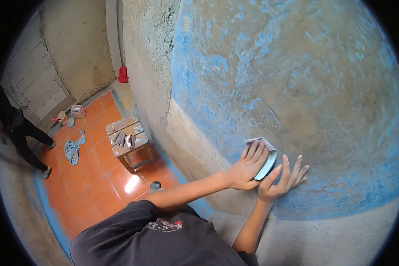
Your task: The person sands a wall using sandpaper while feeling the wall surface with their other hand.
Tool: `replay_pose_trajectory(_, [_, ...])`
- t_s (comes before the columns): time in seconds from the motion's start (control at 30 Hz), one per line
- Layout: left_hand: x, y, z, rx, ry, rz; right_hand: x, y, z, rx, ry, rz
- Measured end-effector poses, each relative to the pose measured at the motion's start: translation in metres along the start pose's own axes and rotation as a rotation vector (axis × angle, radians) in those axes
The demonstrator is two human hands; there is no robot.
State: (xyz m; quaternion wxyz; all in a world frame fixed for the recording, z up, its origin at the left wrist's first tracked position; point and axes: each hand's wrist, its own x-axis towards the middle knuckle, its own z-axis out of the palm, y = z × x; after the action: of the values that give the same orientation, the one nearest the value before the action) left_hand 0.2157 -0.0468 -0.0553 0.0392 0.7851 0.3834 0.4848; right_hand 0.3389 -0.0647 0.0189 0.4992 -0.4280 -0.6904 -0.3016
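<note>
My left hand (249, 169) presses a pale blue-green, curved sanding pad (266, 166) flat to the wall, fingers laid over its top. A greyish sheet edge, like sandpaper, shows above the fingertips. Close beside it, my right hand (283, 181) rests on the wall with fingers spread; its thumb is at the pad's lower right edge, and I cannot tell whether it touches. The wall (306, 111) is grey-brown plaster with worn patches of blue paint. Part of the pad is hidden under my left hand.
On the left, a wooden stool (127, 137) holds several small tools on orange floor tiles (104, 177). A checked cloth (72, 153), a bucket (63, 117) and a pink-white container (78, 111) lie beyond. Another person's legs (29, 133) stand at far left. A red object (123, 74) is by the corner.
</note>
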Motion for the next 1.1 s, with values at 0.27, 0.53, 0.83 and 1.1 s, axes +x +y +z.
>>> replay_pose_trajectory(0.27, [0.081,-0.021,-0.117,-0.301,-0.144,0.371,0.009,-0.040,0.005,0.170,-0.011,-0.033])
replay_pose_trajectory(0.53, [0.085,-0.098,-0.181,-0.453,-0.262,0.514,0.014,-0.114,0.069,-0.110,-0.250,0.086])
replay_pose_trajectory(0.83, [0.076,-0.189,-0.229,-0.797,-0.463,0.474,0.025,-0.168,0.159,-0.304,0.054,0.350])
replay_pose_trajectory(1.1, [0.067,-0.240,-0.262,-0.310,0.149,0.448,0.022,-0.218,0.187,-0.460,-0.070,0.393])
